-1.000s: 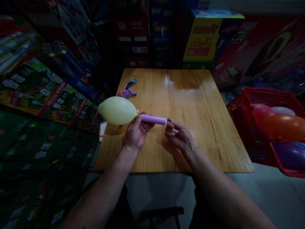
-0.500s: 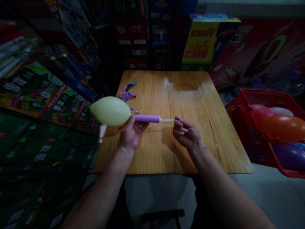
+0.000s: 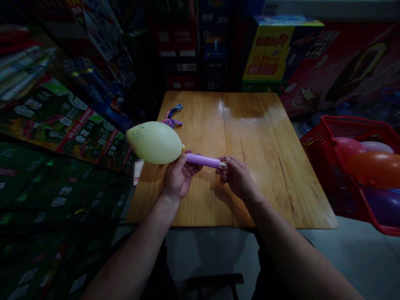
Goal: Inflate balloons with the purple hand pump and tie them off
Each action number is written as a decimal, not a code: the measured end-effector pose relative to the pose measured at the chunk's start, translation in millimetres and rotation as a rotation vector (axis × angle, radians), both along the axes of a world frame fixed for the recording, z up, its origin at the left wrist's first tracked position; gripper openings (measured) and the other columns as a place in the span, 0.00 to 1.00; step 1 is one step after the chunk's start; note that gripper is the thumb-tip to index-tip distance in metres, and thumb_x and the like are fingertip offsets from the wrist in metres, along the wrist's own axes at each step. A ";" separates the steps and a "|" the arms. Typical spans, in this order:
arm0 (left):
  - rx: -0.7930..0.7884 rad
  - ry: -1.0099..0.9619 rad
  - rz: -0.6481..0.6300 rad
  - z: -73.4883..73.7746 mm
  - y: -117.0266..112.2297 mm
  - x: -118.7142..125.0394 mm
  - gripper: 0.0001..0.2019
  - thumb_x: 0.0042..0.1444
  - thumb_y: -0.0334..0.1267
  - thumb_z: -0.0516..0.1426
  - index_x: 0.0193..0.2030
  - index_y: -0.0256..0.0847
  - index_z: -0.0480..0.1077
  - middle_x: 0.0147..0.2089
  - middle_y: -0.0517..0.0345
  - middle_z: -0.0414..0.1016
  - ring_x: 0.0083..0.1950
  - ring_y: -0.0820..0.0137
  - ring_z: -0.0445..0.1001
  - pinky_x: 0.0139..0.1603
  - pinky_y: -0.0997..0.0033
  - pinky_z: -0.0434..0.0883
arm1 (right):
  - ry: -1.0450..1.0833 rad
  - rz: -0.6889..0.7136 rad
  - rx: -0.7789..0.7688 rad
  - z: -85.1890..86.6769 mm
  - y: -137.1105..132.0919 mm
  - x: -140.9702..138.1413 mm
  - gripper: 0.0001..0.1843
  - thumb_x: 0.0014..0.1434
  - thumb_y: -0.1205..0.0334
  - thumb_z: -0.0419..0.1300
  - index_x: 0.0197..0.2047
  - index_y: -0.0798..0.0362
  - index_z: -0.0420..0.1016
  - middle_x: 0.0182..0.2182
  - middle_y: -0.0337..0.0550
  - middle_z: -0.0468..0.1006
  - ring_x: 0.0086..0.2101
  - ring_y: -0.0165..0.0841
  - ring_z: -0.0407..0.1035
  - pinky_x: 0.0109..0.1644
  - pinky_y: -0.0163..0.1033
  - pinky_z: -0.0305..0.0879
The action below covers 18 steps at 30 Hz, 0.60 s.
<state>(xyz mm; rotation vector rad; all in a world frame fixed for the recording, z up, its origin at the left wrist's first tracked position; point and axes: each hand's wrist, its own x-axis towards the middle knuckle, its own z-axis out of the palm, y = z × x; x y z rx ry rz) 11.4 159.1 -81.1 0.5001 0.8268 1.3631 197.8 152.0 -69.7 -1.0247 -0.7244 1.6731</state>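
A purple balloon pump (image 3: 203, 160) lies level above the wooden table, between my two hands. My left hand (image 3: 179, 175) grips its left end, thumb pressed at the neck of a pale yellow balloon (image 3: 154, 142). This balloon is inflated, sits on the pump's nozzle end and points left; dark print shows near its tip. My right hand (image 3: 236, 175) is closed on the pump's handle at the right end, with only a short bit of white rod visible. Several uninflated balloons (image 3: 171, 121), blue, pink and purple, lie at the table's far left, partly behind the yellow one.
The wooden table (image 3: 259, 166) stands before me. On the right, a red basket (image 3: 331, 125) holds several inflated balloons. Stacked green boxes (image 3: 40, 200) line the left side. A yellow and blue box (image 3: 268, 52) and other cartons stand behind the table.
My right hand has moved left, pushing the rod into the pump. The yellow balloon looks slightly larger and its print has come into view. The whole view has shifted slightly.
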 end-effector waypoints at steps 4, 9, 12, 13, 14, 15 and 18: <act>-0.015 0.009 0.000 2.6 1.4 -13.4 0.12 0.60 0.44 0.62 0.48 0.42 0.74 0.48 0.48 0.82 0.51 0.59 0.81 0.49 0.59 0.78 | -0.369 0.096 0.114 -0.7 -1.2 -4.1 0.15 0.60 0.50 0.66 0.39 0.56 0.80 0.26 0.44 0.77 0.21 0.26 0.61 0.22 0.31 0.55; 0.030 -0.053 0.324 8.5 27.6 -71.3 0.07 0.65 0.41 0.57 0.41 0.41 0.75 0.49 0.53 0.83 0.57 0.64 0.79 0.53 0.63 0.77 | -0.743 -0.121 0.198 -8.5 7.3 11.0 0.17 0.62 0.47 0.62 0.38 0.54 0.80 0.28 0.45 0.77 0.25 0.31 0.64 0.27 0.35 0.56; -0.003 -0.060 0.268 11.6 30.2 -85.5 0.07 0.66 0.39 0.57 0.42 0.40 0.75 0.49 0.52 0.83 0.55 0.64 0.80 0.50 0.65 0.78 | -0.974 -0.201 0.280 -16.3 9.4 9.0 0.17 0.64 0.47 0.61 0.42 0.52 0.80 0.31 0.46 0.78 0.31 0.36 0.68 0.34 0.39 0.60; -0.017 -0.063 0.239 12.0 28.2 -84.6 0.07 0.65 0.39 0.57 0.42 0.40 0.75 0.50 0.52 0.82 0.55 0.64 0.80 0.50 0.66 0.78 | -1.034 -0.199 0.302 -18.7 8.9 5.4 0.17 0.64 0.47 0.60 0.43 0.52 0.79 0.33 0.47 0.78 0.32 0.37 0.69 0.36 0.40 0.60; -0.028 -0.067 0.214 11.9 25.5 -82.2 0.07 0.65 0.38 0.57 0.42 0.40 0.75 0.50 0.51 0.82 0.54 0.64 0.80 0.49 0.67 0.78 | -1.086 -0.194 0.318 -20.9 7.8 1.0 0.16 0.64 0.48 0.60 0.45 0.52 0.79 0.34 0.48 0.78 0.33 0.38 0.69 0.37 0.42 0.60; -0.036 -0.071 0.195 11.3 22.7 -79.3 0.07 0.65 0.38 0.57 0.42 0.40 0.75 0.51 0.51 0.82 0.54 0.64 0.80 0.49 0.67 0.78 | -1.134 -0.190 0.328 -22.8 6.5 -3.4 0.16 0.64 0.48 0.60 0.46 0.51 0.78 0.35 0.48 0.78 0.34 0.39 0.69 0.39 0.43 0.60; -0.049 -0.085 0.155 7.3 16.9 -75.2 0.07 0.64 0.38 0.57 0.43 0.39 0.75 0.54 0.49 0.81 0.52 0.65 0.81 0.49 0.68 0.78 | -1.276 -0.158 0.364 -27.7 2.2 -12.0 0.15 0.63 0.51 0.60 0.46 0.52 0.78 0.38 0.52 0.76 0.37 0.42 0.67 0.42 0.46 0.61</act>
